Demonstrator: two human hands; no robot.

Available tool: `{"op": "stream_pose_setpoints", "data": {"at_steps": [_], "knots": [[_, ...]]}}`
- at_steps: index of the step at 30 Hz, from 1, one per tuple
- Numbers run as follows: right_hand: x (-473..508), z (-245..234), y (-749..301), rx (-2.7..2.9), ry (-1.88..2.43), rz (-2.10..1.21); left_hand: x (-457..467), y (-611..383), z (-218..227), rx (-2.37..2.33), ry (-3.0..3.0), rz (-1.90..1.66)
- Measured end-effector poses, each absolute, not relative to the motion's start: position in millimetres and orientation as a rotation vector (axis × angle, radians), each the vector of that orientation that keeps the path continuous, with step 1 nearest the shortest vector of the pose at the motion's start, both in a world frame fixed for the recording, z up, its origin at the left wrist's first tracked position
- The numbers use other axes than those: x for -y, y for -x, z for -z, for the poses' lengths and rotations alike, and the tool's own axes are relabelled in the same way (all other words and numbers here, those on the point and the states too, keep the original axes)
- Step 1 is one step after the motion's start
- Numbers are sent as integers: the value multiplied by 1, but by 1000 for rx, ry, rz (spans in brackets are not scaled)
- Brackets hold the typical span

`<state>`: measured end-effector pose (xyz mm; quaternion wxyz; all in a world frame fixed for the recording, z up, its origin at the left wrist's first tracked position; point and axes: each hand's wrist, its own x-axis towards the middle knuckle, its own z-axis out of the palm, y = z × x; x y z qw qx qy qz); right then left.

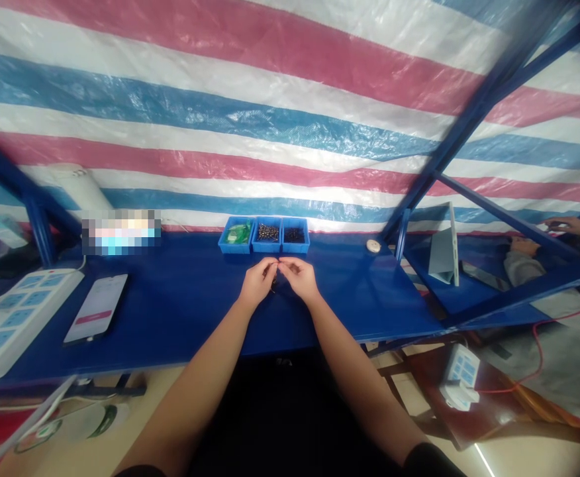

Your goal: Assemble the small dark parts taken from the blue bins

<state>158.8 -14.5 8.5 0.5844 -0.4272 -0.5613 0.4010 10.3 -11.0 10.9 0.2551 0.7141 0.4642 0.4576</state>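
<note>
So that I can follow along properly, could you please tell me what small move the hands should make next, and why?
Perhaps the right hand could ease back slightly for a clearer view: its fingers meet those of the left hand, hiding whatever may lie between, and the dark item showing there is too small to identify.

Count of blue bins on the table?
3, side by side toward the back of the table: left bin with green contents, middle bin with brassy bits, right bin with dark bits. None appear hidden.

Honestly, that dark bit (273, 285) by your left hand (259, 281) is too tiny to identify; power strip (14, 319) gets cut off left.
</note>
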Motion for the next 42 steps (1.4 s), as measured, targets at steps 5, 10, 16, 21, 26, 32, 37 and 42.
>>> {"op": "stream_pose_setpoints", "data": {"at_steps": [5,10,16,21,26,32,37,42], "knots": [[16,-10,-158,1303,973,-937,11,-10,-12,-1283,-1964,-1219],[14,-9,-160,1315,1001,-908,12,-10,-13,-1275,-1934,-1231],[13,-7,-160,1314,975,-921,12,-10,-13,-1254,-1950,-1234],[14,-7,-157,1299,924,-939,10,-9,-11,-1266,-1992,-1193],[14,-9,-158,1369,950,-850,9,-9,-10,-1258,-2000,-1164],[14,-9,-159,1360,941,-873,8,-10,-8,-1344,-1960,-1269],[5,1,-153,1214,1040,-1080,7,-8,-7,-1484,-1907,-1365],[-29,-9,-141,1077,1242,-1251,6,-5,-6,-1548,-1830,-1421]]}}
